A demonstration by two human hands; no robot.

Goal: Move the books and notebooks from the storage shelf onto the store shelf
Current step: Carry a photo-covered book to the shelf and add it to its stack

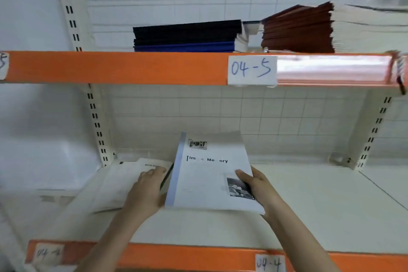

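A shelf label (251, 69) reads "04-5"; the book (209, 174) shows "Tim & Me ory".

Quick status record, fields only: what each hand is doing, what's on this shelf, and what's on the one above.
left hand: rests flat on the white books lying on the lower shelf
right hand: holds the white notebook by its right edge, thumb on the cover
notebook pose: tilted, spine to the left
upper shelf: dark stack, red-brown stack
shelf labels: 04-5 above, 04-4 below

Brown notebook stack (298, 28) cropped at right edge
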